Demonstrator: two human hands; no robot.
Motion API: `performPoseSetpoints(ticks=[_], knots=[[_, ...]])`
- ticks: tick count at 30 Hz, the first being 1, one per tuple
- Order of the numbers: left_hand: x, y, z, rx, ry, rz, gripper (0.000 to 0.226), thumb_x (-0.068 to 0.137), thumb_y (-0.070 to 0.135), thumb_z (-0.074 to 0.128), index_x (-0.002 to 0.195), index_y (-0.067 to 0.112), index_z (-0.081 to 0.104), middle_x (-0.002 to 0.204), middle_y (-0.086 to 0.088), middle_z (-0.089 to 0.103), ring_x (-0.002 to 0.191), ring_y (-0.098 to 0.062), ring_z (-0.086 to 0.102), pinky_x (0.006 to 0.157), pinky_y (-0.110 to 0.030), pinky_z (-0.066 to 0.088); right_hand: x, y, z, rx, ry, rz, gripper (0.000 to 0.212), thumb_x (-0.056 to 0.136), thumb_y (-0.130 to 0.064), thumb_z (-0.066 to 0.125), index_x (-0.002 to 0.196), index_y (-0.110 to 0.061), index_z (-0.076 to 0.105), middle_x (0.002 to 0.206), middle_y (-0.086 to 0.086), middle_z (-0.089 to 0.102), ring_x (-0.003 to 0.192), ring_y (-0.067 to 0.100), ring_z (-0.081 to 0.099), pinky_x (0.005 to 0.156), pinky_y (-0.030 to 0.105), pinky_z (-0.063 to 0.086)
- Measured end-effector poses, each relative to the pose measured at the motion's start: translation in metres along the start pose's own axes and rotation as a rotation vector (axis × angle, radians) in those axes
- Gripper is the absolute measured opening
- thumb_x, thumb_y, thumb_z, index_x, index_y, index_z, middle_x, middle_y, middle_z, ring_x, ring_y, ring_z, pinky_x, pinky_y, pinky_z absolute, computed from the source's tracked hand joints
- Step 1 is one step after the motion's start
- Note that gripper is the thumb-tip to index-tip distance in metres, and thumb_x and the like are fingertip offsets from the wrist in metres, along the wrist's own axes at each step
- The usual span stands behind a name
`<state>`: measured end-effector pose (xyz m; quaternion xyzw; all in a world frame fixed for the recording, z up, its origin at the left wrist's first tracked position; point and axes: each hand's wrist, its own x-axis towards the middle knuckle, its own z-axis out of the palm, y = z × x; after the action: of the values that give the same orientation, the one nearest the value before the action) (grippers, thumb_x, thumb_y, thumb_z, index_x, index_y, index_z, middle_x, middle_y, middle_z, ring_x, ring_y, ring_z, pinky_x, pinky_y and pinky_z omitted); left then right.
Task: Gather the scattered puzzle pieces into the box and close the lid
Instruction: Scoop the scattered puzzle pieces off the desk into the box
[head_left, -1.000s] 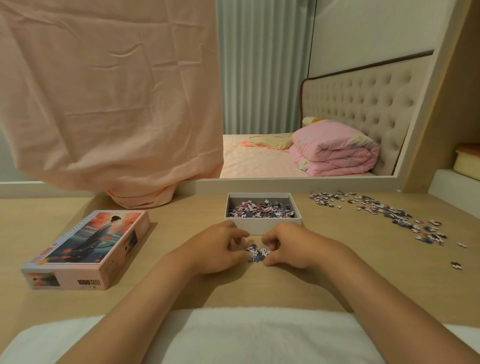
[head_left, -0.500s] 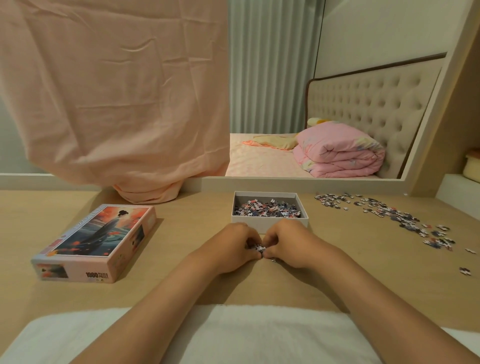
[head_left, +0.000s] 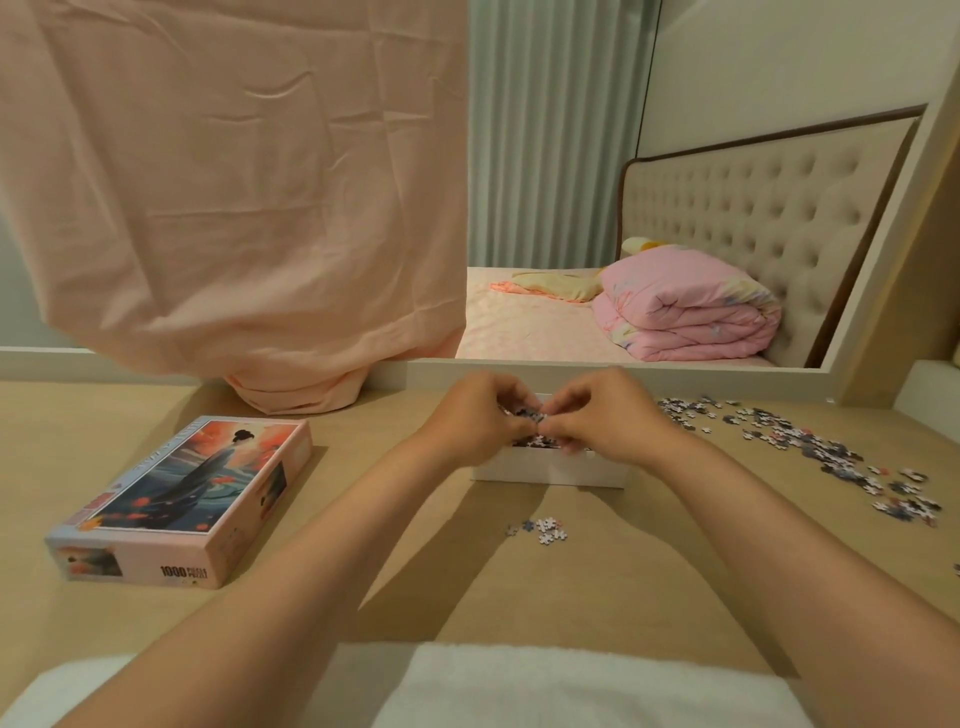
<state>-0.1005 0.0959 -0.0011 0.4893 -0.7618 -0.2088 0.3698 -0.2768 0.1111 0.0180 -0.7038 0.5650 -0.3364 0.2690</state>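
Head view, single frame.

**Hands.** Left hand (head_left: 478, 421) and right hand (head_left: 608, 415) are raised together above the white box (head_left: 550, 470). The fingers of both are curled inward, tips meeting, and they pinch a clump of puzzle pieces (head_left: 524, 413) between them. Likely reason for using both hands: loose pieces spill from one, and two cupped sides keep the clump together until it is over the opening. Whether any piece is falling, I cannot tell.

**Box.** It sits open near the centre of the table (head_left: 649, 582), just in front of the person, within easy reach of both arms. The hands hide most of its contents, but some pieces show at the near wall.

**Lid.** The lid (head_left: 182, 499) lies printed side up, well to the left of the box. This probably keeps the working area free. It is not yet on the box.

**Counts.**
- Hands: two.
- Box: one.
- Lid: one.
- Pieces outside the box, in three groups:
  - the clump in the fingers;
  - a small cluster (head_left: 540, 531) on the table just in front of the box, roughly seven to ten pieces;
  - a long scatter (head_left: 810, 441) to the right, too many to count.

**Judgement.** The task is mid-way, and the right-hand scatter is the bulk of what remains.
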Motion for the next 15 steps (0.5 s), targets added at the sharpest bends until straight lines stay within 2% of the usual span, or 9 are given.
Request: performPoseSetpoints(ticks=[3,5,6,8,11,13,15], knots=[[0.024,0.001,0.001,0.066,0.036,0.026,0.014,0.080,0.023,0.079,0.090,0.021,0.069,0.083,0.005,0.066,0.066,-0.003,0.054,0.059,-0.019,0.039,0.019,-0.003,-0.007,-0.100,0.085,-0.070,0.006,0.077,-0.020,0.083,0.080,-0.018,0.077,0.055,-0.003,0.067,0.043,0.003,0.058,0.045,0.014,0.042],[0.029,-0.004,0.007,0.111,-0.015,0.012,0.017,0.083,0.026,0.075,0.098,0.018,0.072,0.091,0.004,0.070,0.070,-0.003,0.057,0.059,-0.015,0.038,0.026,0.001,-0.005,-0.242,0.061,-0.080,0.004,0.082,-0.025,0.077,0.084,-0.025,0.080,0.059,-0.009,0.066,0.048,-0.002,0.056,0.048,0.016,0.040],[0.029,-0.007,0.010,0.149,-0.060,0.013,0.019,0.086,0.026,0.073,0.104,0.018,0.073,0.096,0.003,0.071,0.076,-0.006,0.059,0.063,-0.016,0.039,0.028,0.005,-0.003,-0.321,0.016,-0.076,0.008,0.086,-0.028,0.072,0.088,-0.027,0.080,0.064,-0.009,0.067,0.057,0.001,0.059,0.054,0.021,0.045],[0.026,-0.015,0.014,0.236,-0.123,0.032,0.023,0.091,0.027,0.066,0.112,0.021,0.072,0.103,0.003,0.071,0.086,-0.011,0.061,0.072,-0.021,0.041,0.030,0.016,0.002,-0.421,-0.066,-0.063,0.018,0.093,-0.032,0.062,0.094,-0.027,0.079,0.075,-0.002,0.071,0.073,0.017,0.064,0.067,0.031,0.049],[0.022,-0.022,0.012,0.360,-0.095,0.068,0.025,0.095,0.027,0.058,0.116,0.025,0.071,0.102,0.003,0.067,0.093,-0.018,0.060,0.076,-0.029,0.042,0.027,0.024,0.001,-0.415,-0.058,-0.077,0.023,0.097,-0.030,0.055,0.098,-0.023,0.077,0.081,0.003,0.073,0.080,0.024,0.065,0.074,0.035,0.052],[0.018,-0.023,0.008,0.394,-0.054,0.116,0.024,0.094,0.028,0.059,0.116,0.028,0.071,0.096,0.007,0.059,0.091,-0.017,0.058,0.079,-0.032,0.045,0.022,0.022,-0.001,-0.379,-0.004,-0.102,0.020,0.096,-0.028,0.058,0.102,-0.029,0.078,0.088,-0.005,0.075,0.082,0.017,0.066,0.078,0.034,0.053],[0.010,-0.020,0.004,0.374,-0.015,0.175,0.022,0.092,0.030,0.061,0.113,0.031,0.071,0.093,0.011,0.055,0.087,-0.011,0.055,0.079,-0.033,0.047,0.014,0.017,-0.002,-0.330,0.024,-0.149,0.018,0.094,-0.027,0.062,0.102,-0.032,0.077,0.088,-0.013,0.072,0.080,0.004,0.063,0.076,0.028,0.050]])
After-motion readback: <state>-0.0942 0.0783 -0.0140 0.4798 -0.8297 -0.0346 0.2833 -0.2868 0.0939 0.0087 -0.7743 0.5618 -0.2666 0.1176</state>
